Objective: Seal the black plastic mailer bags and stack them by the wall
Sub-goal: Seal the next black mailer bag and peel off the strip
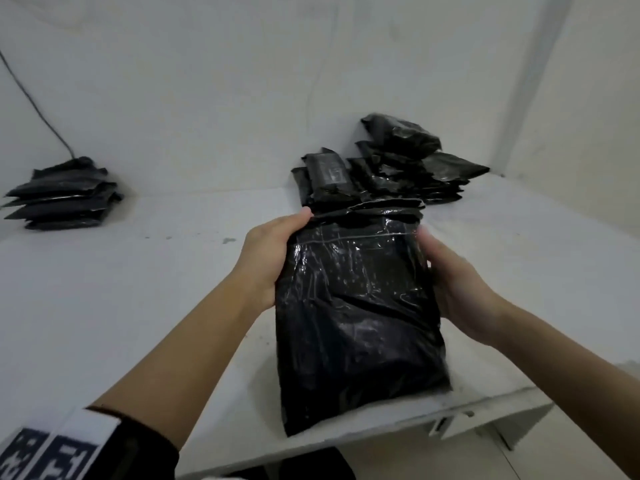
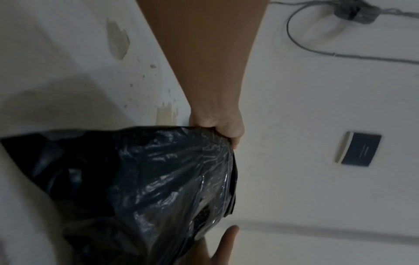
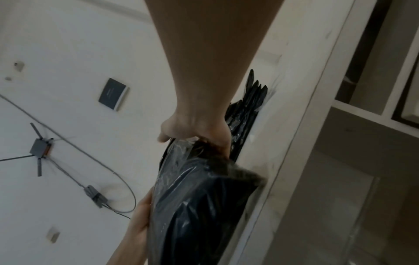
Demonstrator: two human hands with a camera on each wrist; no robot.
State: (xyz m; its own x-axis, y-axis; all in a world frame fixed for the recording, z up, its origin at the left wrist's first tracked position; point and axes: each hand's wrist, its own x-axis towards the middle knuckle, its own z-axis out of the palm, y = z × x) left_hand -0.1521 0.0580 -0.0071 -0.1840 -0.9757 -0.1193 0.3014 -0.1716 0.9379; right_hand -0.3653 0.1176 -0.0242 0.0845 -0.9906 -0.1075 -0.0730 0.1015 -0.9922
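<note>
My left hand (image 1: 268,259) grips the left edge of a glossy black plastic mailer bag (image 1: 356,320), fingers curled under it and thumb on top near the folded flap; my right hand (image 1: 457,289) holds the opposite edge the same way, a little blurred in the head view, so both hands are closed on the one bag. The bag stands tilted between my hands, its lower end close to the front edge of the white bench (image 1: 121,306); I cannot tell whether it rests there. Its top flap is folded over along a pale crease, and I judge it sealed or nearly so. It looks soft and crinkly with a padded, flexible fill, light enough to lift by the sides, but the slick film will slide under a loose pinch and the flap may peel if I pull on it; I would keep hold of the side edges just below the flap. Beyond the bag, an untidy pile of black sealed mailers (image 1: 391,168) leans by the white wall (image 1: 242,98), where this one should go. Well apart to the left sits a neater stack of flat black bags (image 1: 62,197), with a grey cable (image 1: 34,105) running down the wall to it.
</note>
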